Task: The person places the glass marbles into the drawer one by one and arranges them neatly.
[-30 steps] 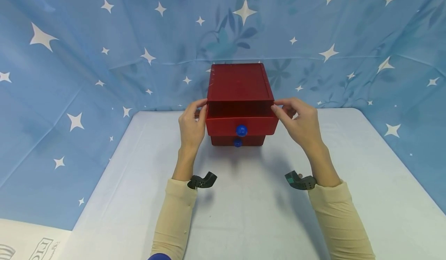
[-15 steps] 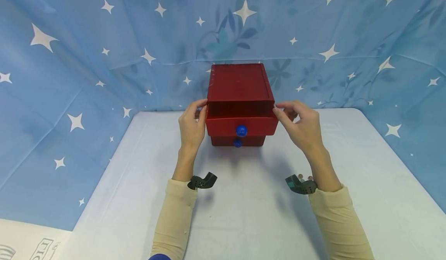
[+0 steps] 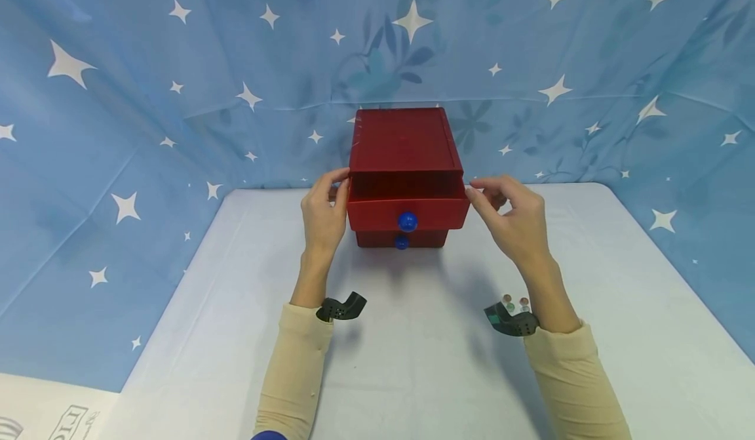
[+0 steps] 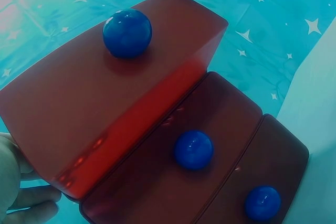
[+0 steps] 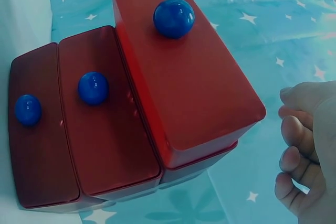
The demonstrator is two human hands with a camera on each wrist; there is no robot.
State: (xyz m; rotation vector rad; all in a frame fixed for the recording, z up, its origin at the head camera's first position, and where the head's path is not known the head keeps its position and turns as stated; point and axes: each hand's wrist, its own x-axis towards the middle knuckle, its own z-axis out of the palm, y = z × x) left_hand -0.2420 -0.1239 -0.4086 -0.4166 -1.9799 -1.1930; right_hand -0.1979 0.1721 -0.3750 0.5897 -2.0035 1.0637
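Observation:
A red cabinet with three drawers stands at the back of the table. Its top drawer is pulled out, its dark inside visible from the front. That drawer bears a round blue knob, as do the middle drawer and bottom drawer, which are pushed in. My left hand holds the top drawer's left side near its front corner with thumb and forefinger; the exact contact is partly hidden. My right hand hovers just off the right side, fingers loosely bent, a gap showing in the right wrist view.
Several small brown and green round pieces lie on the white tabletop beside my right wrist. Behind the cabinet hangs a blue curtain with stars. Part of a blue round object shows at the bottom edge.
My right hand has moved away from the drawer's right edge, slightly right and towards me, uncovering more of the small pieces. The left hand and the drawer show no clear movement.

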